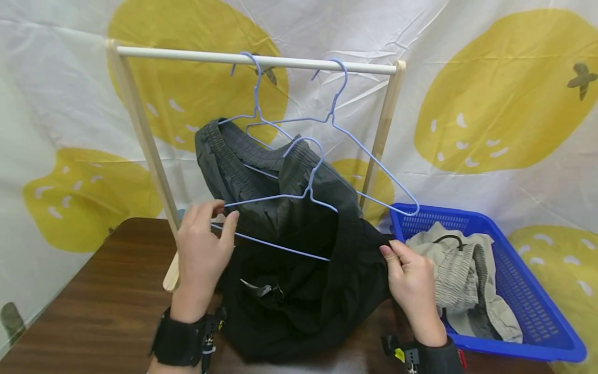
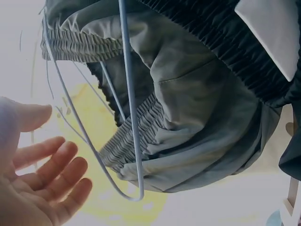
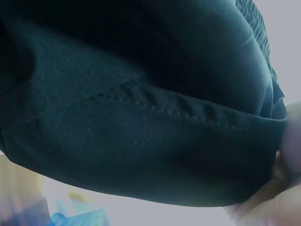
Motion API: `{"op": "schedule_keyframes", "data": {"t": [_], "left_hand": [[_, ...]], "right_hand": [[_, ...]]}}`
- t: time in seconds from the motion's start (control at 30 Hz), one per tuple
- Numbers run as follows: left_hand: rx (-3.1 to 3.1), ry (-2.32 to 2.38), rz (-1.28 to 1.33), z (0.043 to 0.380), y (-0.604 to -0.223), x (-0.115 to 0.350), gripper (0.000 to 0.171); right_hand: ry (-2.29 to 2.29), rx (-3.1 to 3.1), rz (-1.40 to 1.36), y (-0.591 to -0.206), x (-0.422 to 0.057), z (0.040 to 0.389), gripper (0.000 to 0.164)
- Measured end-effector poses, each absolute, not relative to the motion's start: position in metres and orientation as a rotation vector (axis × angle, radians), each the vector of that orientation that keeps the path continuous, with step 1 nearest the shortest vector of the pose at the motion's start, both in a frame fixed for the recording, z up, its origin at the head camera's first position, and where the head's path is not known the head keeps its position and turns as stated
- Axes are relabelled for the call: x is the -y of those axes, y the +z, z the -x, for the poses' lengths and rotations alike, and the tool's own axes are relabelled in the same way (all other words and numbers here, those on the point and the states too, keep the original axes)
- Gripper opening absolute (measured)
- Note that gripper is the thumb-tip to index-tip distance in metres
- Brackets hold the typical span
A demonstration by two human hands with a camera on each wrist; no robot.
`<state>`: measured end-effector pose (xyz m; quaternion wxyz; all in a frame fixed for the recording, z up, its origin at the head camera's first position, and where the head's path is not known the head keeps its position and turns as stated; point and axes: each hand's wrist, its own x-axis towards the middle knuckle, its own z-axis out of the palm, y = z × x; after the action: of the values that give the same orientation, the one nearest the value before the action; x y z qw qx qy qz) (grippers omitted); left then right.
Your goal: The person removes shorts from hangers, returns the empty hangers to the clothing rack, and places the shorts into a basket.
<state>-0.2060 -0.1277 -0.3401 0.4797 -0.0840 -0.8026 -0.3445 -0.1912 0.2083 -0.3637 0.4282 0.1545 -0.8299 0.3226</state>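
A pair of black pants with a gathered elastic waist hangs in loose folds at the front, a small label showing inside. My right hand pinches the right side of its waist; in the right wrist view the dark cloth fills most of the picture. Inside the waist opening sits a lavender wire hanger, its right end hidden by the cloth. Beside that hanger's left end is my left hand. In the left wrist view its fingers are relaxed, apart from the wire, holding nothing.
Behind, a rack with a white rail carries a hanger with dark grey elastic-waist pants and a bare lavender hanger. To the right, a blue basket holds beige clothing. The table is brown wood.
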Motion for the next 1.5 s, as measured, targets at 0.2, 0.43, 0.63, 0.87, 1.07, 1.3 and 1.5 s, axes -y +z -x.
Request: {"op": "schedule_keyframes", "data": {"t": [0.2,0.43,0.63,0.87,1.07,1.3,1.5], "left_hand": [[1.923,-0.818,0.376,0.209,-0.3417,0.1248,0.039],[1.978,-0.812,0.493,0.212,-0.3445,0.1231,0.039],[1.952,-0.79,0.554,0.2122,-0.3445,0.1226,0.025],[1.899,-0.76,0.547,0.2104,-0.3425,0.1201,0.008],[1.864,-0.776,0.544,0.2105,-0.3416,0.12,0.008],[1.842,-0.78,0.544,0.2123,-0.3413,0.1217,0.003],[1.818,-0.816,0.534,0.2123,-0.3411,0.1203,0.004]], "right_hand": [[0.785,2.07,-0.483,-0.3651,-0.2095,0.1924,0.015],[0.776,2.04,-0.606,-0.3648,-0.209,0.1931,0.028],[0.801,2.029,-0.649,-0.3636,-0.2085,0.1928,0.035],[0.824,2.014,-0.665,-0.3637,-0.2087,0.1926,0.031],[0.849,1.999,-0.664,-0.3644,-0.2093,0.1928,0.023],[0.905,1.987,-0.642,-0.3639,-0.2089,0.1924,0.012],[0.942,1.976,-0.606,-0.3632,-0.2087,0.1913,0.012]]}}
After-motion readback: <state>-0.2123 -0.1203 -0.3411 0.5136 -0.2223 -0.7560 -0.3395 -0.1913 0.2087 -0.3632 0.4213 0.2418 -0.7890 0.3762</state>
